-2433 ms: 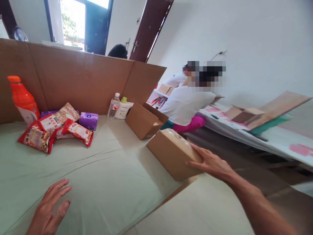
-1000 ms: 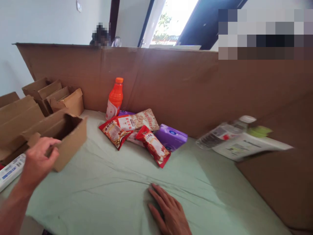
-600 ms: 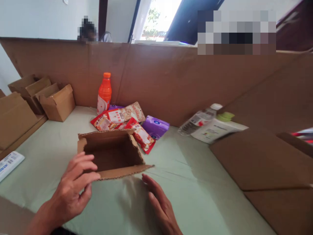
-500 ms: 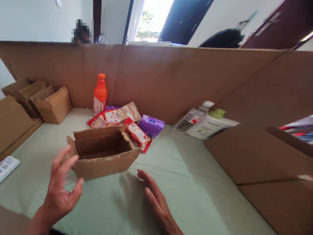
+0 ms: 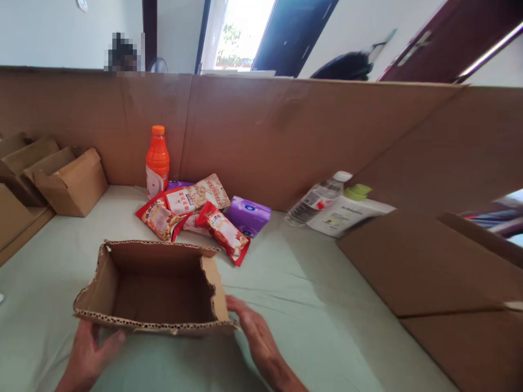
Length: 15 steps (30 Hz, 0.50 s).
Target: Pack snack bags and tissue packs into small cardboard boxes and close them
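Observation:
An open-topped cardboard box with rough-cut edges is right in front of me, and its inside looks bare. My left hand is at the near left corner, its fingers partly hidden behind the box wall and its thumb apart and blurred. Against the right end of the box is my right hand, fingertips on the side wall. The box is held between the two hands. Just beyond it lie red snack packets, a beige-and-red snack bag and a purple pack.
An orange bottle stands at the back by the cardboard wall. Right of it, a clear water bottle and a white tube with a green cap lean there. Smaller boxes stand left; a large carton is right.
Both hands have come to the box, which has moved toward me and left, away from the snack packets. My view has shifted slightly to the right.

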Tool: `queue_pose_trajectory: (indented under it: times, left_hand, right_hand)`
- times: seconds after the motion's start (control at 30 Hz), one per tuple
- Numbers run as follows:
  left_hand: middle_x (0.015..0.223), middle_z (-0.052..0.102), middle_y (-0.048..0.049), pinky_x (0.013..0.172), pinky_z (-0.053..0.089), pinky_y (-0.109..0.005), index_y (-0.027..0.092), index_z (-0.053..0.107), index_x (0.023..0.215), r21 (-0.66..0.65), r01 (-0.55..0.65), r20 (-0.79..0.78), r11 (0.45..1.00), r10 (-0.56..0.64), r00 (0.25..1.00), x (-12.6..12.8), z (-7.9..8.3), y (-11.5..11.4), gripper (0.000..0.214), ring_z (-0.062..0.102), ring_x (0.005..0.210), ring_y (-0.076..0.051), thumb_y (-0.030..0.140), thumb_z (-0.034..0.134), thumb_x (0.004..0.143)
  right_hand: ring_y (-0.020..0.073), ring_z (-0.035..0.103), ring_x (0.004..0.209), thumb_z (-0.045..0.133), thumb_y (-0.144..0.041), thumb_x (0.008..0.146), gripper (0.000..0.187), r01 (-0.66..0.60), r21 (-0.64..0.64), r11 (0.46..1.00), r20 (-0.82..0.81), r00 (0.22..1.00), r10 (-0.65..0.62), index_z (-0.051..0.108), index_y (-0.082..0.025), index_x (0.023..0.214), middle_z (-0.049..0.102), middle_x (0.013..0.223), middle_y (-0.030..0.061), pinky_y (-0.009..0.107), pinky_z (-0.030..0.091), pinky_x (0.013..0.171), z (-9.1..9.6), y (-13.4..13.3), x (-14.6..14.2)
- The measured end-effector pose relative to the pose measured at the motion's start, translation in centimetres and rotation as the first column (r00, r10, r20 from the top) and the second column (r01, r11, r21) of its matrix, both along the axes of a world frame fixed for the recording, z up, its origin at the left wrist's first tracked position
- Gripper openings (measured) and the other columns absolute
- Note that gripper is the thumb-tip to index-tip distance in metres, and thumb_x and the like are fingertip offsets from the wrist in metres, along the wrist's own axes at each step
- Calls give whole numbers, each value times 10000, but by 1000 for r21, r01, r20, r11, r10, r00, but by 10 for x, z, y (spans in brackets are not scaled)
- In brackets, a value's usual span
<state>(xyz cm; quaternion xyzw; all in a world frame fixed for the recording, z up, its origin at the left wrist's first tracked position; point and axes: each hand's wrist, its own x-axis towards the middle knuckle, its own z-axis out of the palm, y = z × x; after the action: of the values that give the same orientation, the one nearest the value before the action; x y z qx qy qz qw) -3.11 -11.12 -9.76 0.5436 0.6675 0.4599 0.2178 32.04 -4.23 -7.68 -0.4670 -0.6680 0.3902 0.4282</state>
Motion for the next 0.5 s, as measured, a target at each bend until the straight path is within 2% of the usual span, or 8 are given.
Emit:
queue_pose_trajectory:
  times: [0.1,0.17,0.23,0.3,0.37,0.43,0.5]
  left_hand:
    - [1137,704,-185,986,539,-575,160,518,1388,-12,7,-69,1000,-8,998,3,-11,0,848,660,1142,-391,714,641,757]
    - [1094,726,-172,961,551,-587,182,556,1361,-13,23,-133,1000,-24,991,5,-16,-1,799,675,1111,-394,714,622,769]
    - [1085,740,-153,953,556,-592,217,590,1334,-5,42,-199,999,-42,979,5,-21,-3,729,674,1113,-393,704,598,792]
    - [1080,750,-137,942,566,-586,241,630,1291,3,61,-252,998,-59,966,4,-25,-5,666,677,1111,-390,699,570,811]
    - [1042,764,-123,908,588,-576,251,670,1234,14,59,-294,998,-52,954,3,-26,-7,632,690,1083,-389,707,547,815]
    - [978,779,-103,857,617,-547,264,708,1167,12,67,-316,998,-59,947,4,-22,-7,602,714,1025,-378,716,540,805]
    - [921,786,-82,822,637,-501,287,737,1094,-24,90,-314,996,-93,945,7,-15,-4,551,730,974,-358,710,540,801]
  right_hand:
    - [294,649,1146,512,-552,922,416,165,60,985,155,973,-172,713,-260,1139,722,1204,83,467,509,1005,17,49,28]
    - [302,633,1150,533,-546,887,462,257,113,960,241,930,-277,684,-228,1187,700,1241,111,488,486,1012,22,98,42]
    - [318,611,1170,531,-543,859,518,280,115,953,288,909,-302,662,-202,1225,670,1287,137,511,461,1024,22,147,49]
    - [333,615,1151,570,-534,814,535,266,83,960,318,906,-278,670,-184,1206,677,1261,154,516,456,1013,20,186,51]
    - [331,655,1041,627,-528,760,518,228,30,973,342,913,-224,702,-172,1129,721,1143,149,494,498,936,20,210,48]
    - [296,684,852,667,-549,719,487,166,-48,985,345,928,-140,732,-165,1012,753,956,115,429,547,777,21,219,46]
    - [247,663,684,684,-602,693,483,104,-129,986,323,945,-57,741,-164,887,740,785,73,350,535,611,22,215,45]
